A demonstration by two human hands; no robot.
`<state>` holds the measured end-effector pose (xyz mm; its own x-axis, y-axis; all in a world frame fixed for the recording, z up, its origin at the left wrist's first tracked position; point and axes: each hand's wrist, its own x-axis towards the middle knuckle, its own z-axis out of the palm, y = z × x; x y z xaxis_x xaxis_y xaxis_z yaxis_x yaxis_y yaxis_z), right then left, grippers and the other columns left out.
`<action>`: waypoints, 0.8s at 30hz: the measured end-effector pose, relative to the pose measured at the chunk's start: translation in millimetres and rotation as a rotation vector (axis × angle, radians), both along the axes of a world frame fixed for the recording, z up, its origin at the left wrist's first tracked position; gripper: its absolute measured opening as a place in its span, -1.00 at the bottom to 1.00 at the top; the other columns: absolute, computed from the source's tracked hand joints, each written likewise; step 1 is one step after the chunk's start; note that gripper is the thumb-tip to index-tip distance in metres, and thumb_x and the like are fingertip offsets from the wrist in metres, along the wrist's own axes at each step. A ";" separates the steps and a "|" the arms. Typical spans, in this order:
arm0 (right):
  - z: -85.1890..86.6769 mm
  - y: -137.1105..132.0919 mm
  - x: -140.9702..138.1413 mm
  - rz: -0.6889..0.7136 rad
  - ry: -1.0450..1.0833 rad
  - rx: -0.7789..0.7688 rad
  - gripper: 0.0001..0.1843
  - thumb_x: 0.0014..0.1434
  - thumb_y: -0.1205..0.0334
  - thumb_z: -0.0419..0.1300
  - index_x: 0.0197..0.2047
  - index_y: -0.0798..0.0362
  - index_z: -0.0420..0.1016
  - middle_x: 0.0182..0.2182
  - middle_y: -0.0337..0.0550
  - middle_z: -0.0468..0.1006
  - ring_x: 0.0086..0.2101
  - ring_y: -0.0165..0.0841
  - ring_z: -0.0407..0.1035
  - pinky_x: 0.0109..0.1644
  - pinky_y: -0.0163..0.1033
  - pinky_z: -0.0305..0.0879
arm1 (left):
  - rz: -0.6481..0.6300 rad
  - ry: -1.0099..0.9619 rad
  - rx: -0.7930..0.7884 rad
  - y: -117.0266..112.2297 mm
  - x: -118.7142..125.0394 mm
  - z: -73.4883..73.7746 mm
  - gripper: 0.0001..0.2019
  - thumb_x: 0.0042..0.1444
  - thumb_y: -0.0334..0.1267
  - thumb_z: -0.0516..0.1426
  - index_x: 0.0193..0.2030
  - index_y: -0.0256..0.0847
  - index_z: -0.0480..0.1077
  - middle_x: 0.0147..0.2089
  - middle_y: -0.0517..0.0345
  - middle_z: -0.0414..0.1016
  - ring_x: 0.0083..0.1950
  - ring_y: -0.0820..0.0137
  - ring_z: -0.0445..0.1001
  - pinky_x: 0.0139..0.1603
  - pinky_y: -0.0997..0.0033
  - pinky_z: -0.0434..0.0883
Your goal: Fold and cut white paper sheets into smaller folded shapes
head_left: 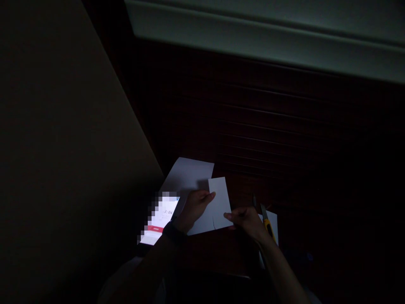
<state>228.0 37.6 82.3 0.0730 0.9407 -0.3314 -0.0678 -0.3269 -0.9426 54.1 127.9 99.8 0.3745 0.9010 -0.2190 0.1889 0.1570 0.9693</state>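
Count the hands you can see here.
2: the left hand, thumb on the held paper, and the right hand, thumb at that paper's lower right edge. Dark areas could hide more.

The left hand (193, 207) hides part of the white paper (220, 202); coarse blocks blur the lit screen (160, 220).

Lit device screen (157, 217) displays a red band (155, 229) on white. Dark slatted panel (253, 114) appears below pale ledge (253, 36); plain surface (63, 126) occupies the left.
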 end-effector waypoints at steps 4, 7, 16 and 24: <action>3.2 0.0 0.5 0.009 -0.014 0.022 -0.60 -0.26 -0.01 0.38 -0.43 0.14 0.54 -0.54 -0.18 0.52 -0.52 -0.38 0.38 -0.40 -0.28 0.32 | 0.017 0.015 0.013 1.8 -0.7 -0.2 -0.62 -0.04 0.05 0.12 -0.40 -0.30 0.45 -0.44 0.07 0.52 -0.41 0.31 0.46 -0.45 0.42 0.31; 0.8 0.1 3.0 0.044 -0.049 0.011 -0.54 -0.29 0.09 0.42 -0.28 0.13 0.53 -0.55 -0.19 0.53 -0.53 -0.38 0.39 -0.43 -0.32 0.27 | 0.015 0.023 0.029 3.2 -1.6 -1.5 -0.62 -0.04 0.05 0.13 -0.42 -0.30 0.46 -0.45 0.08 0.51 -0.42 0.32 0.45 -0.46 0.42 0.30; 6.0 -7.9 31.8 0.240 -0.101 -0.017 -0.47 -0.24 0.12 0.40 -0.14 0.07 0.50 -0.43 -0.13 0.57 -0.41 -0.32 0.43 -0.35 -0.27 0.28 | -0.047 0.045 0.122 3.4 -6.1 12.0 -0.66 -0.06 0.01 0.14 -0.45 -0.28 0.47 -0.46 0.11 0.48 -0.40 0.34 0.40 -0.43 0.44 0.26; 2.1 -1.7 11.2 -0.072 -0.141 0.074 -0.63 -0.10 -0.04 0.31 -0.52 0.15 0.50 -0.58 -0.17 0.50 -0.54 -0.41 0.32 -0.45 -0.31 0.18 | -0.280 0.059 0.158 -9.7 4.1 -2.4 -0.63 0.03 0.02 0.08 -0.50 -0.29 0.39 -0.53 0.21 0.34 -0.49 0.48 0.27 -0.50 0.52 0.16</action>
<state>239.1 36.0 84.3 0.1816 0.9528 -0.2433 0.0463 -0.2555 -0.9657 58.3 118.2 97.4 0.6036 0.7891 -0.1138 0.2605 -0.0603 0.9636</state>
